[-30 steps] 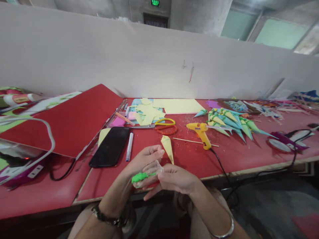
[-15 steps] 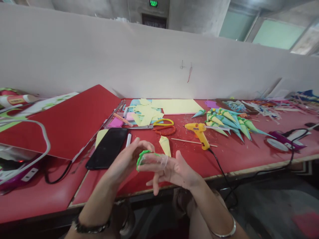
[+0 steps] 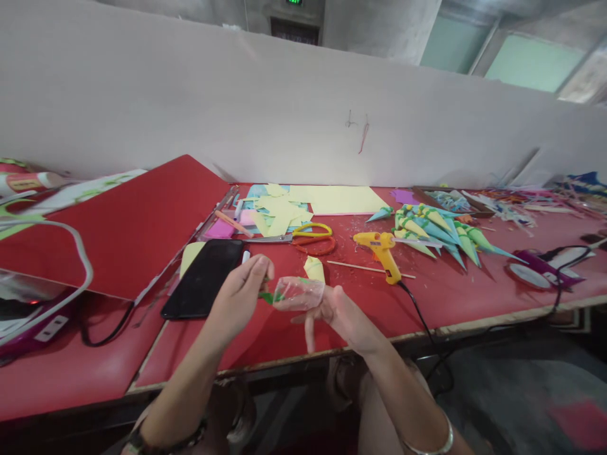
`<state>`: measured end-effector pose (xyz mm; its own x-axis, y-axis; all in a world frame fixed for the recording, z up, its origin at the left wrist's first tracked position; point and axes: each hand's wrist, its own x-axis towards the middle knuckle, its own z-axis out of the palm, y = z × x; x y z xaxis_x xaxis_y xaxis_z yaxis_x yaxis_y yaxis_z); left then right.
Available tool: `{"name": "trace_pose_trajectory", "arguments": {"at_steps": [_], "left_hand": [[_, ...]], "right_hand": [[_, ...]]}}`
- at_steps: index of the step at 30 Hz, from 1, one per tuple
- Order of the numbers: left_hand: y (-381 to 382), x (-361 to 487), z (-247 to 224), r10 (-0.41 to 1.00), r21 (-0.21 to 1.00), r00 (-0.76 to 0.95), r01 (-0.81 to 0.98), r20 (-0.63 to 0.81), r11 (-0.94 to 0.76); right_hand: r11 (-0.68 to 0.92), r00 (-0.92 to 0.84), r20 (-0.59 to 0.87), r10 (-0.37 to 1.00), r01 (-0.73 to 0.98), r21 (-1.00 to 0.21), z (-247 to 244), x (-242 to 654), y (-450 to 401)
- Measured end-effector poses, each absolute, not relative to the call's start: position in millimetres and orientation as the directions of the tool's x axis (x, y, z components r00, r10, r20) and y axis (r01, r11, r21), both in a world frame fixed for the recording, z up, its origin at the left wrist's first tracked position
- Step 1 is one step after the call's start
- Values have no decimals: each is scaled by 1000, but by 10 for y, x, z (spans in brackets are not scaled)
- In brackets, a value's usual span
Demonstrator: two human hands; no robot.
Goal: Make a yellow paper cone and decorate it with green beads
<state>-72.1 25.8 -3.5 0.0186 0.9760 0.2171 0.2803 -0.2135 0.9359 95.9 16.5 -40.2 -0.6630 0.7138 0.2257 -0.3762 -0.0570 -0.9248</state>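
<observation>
Near the table's front edge, my left hand (image 3: pixel 241 294) is closed in a pinch on a narrow green strip (image 3: pixel 268 297). The strip runs to a clear, tube-shaped plastic piece (image 3: pixel 298 294), where more green shows at its left end. My right hand (image 3: pixel 344 316) holds the plastic piece at its right end, lower fingers spread below it. Whether some fingers are inside it, I cannot tell. Just behind it lies a pale yellow rolled paper cone (image 3: pixel 313 268). Scissors (image 3: pixel 303 239) with yellow and red handles lie farther back.
A yellow glue gun (image 3: pixel 379 249) with a black cord and a thin stick (image 3: pixel 365 269) lie to the right. Several yellow, blue and green paper cones (image 3: pixel 431 227) are heaped beyond. A black phone (image 3: pixel 203 278) lies left, near a red board (image 3: pixel 128 234). Paper scraps (image 3: pixel 279 212) lie behind.
My left hand has drawn back left from the plastic piece, pulling the green strip out from its end. My right hand has shifted slightly right with the plastic piece.
</observation>
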Motion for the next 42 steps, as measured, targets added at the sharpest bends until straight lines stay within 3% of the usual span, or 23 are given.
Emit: {"name": "trace_pose_trajectory", "arguments": {"at_steps": [3,6,10,15,19,22,26,32,38,42], "left_hand": [[285,-718,-50,995,998,-70,5,68,-68],[275,-677,-64,999,991,6,-131,41,-40],[220,-607,-67,957,954,185,160,224,-255],[182,-577,-71,884,707,202,537,421,-459],[181,-598,-74,814,552,168,658,556,-512],[176,-597,-70,826,589,172,625,536,-512],[167,-568,-59,891,728,152,526,428,-439],[176,-546,-73,909,816,160,401,385,-416],[137,-519,-114,948,916,143,251,285,-314],[109,-523,-91,896,823,33,380,444,-422]], "right_hand": [[-71,-642,212,737,-385,-920,-408,970,162],[-52,-602,240,762,-425,-904,-390,956,152],[-84,-584,279,763,-516,-852,-355,947,147],[-147,-642,234,730,-482,-864,-344,944,137],[-137,-585,225,779,-510,-849,-344,921,128],[-116,-434,213,876,-615,-780,-343,901,132],[-117,-258,95,961,-697,-708,-341,866,141],[-184,-250,7,968,-728,-660,-332,831,147],[-139,-220,18,975,-674,-726,-338,833,153],[-124,-246,29,969,-585,-801,-386,810,145]]}}
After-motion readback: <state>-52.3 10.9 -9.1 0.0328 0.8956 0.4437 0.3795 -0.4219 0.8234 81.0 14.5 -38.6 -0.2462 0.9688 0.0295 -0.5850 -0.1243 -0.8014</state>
